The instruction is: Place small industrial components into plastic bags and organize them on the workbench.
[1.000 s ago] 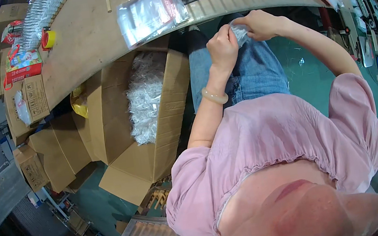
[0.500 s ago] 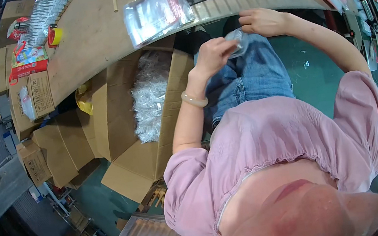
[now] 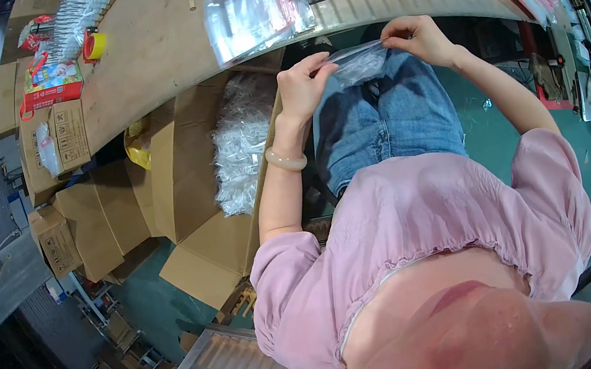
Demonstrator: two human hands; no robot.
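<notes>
Brown table [image 3: 142,62] bends across the frame's top. At upper middle, the left hand [image 3: 303,91] and right hand [image 3: 419,40] pinch clear plastic [image 3: 362,66], seemingly holding it wide; the next move likely needs a soft grip.

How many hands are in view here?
2: the left hand and the right hand, pinching opposite ends of a clear plastic bag over the jeans.

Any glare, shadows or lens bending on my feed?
All in the head view: whitish glare on the flat plastic bags; front edge of the workbench looks bowed, likely fisheye; shadows patch the jeans; clear plastic between left hand and right hand has hard-to-trace edges; corners go black.
</notes>
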